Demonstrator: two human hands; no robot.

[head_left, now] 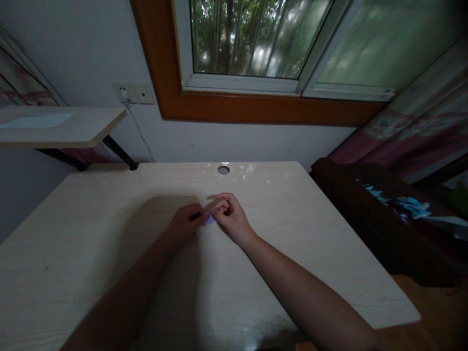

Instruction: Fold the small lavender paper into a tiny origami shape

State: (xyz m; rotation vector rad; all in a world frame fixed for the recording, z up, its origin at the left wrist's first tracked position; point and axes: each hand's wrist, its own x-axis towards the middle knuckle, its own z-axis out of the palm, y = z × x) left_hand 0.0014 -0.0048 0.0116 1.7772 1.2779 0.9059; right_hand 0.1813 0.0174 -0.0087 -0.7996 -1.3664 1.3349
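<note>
Between my two hands is a small purple piece of paper, low over the middle of the table. My left hand pinches its left side between thumb and fingers. From the right, my right hand pinches its upper right edge, thumb against curled fingers. Much of the paper is covered by the fingertips, so its full shape and any folds cannot be made out. Whether it touches the tabletop is unclear.
The pale wooden table has a round cable hole near its back edge. At the back left stands a raised shelf on black legs. A plugged-in cable hangs on the wall. Dark furniture with cloth is at the right.
</note>
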